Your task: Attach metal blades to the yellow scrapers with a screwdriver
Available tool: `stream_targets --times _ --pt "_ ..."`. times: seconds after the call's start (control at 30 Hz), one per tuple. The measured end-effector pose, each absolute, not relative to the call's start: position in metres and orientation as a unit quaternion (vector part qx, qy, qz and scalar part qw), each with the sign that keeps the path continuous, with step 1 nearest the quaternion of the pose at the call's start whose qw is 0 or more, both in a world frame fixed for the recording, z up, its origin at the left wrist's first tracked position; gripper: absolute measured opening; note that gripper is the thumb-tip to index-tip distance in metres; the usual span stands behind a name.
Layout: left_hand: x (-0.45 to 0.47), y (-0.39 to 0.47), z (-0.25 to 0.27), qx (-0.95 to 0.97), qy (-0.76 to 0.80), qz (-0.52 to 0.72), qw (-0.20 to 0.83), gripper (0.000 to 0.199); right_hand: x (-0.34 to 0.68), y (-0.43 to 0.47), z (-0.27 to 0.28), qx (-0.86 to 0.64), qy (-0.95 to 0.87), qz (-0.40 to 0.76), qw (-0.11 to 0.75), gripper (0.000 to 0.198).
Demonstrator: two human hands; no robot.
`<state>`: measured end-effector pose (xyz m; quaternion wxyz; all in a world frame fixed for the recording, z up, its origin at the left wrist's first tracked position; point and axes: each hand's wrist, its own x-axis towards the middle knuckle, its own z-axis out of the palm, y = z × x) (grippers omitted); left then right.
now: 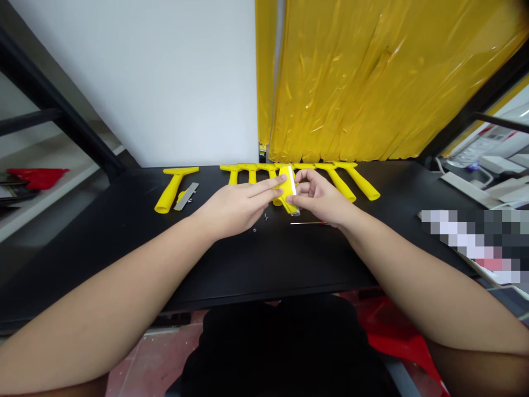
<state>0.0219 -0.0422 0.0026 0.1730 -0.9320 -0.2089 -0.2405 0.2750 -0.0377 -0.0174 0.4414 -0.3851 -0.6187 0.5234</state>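
Over the middle of the table, a yellow scraper point(283, 190) with a pale blade strip along its right edge is between my two hands. My left hand point(243, 204) has its fingers laid across the yellow head from the left. The fingers of my right hand point(320, 196) are curled, pinching the scraper at its blade edge. Just below the right hand lies a thin screwdriver point(308, 223), its handle partly covered. Small screws point(265, 217) and a nut point(254, 230) rest under the left hand. Left of it are a metal blade piece point(187, 196) and a yellow scraper handle point(170, 193).
Several more yellow handles point(363, 184) line the back of the black table point(256, 270). Behind them stand a white panel point(185, 82) and a yellow plastic-wrapped stack point(343, 82). A black frame post point(82, 127) rises at left; assorted items crowd the right side.
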Motion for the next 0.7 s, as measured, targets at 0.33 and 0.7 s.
stream_targets --times 0.33,0.7 --pt "0.021 -0.0426 0.0023 -0.937 -0.237 -0.218 0.138 0.045 0.2726 -0.0407 -0.0111 -0.379 -0.588 0.572 0.428 0.054" --pt "0.016 -0.0402 0.0065 -0.939 -0.213 -0.2 0.18 0.048 0.2742 -0.0376 -0.012 -0.379 -0.616 0.534 0.438 0.046"
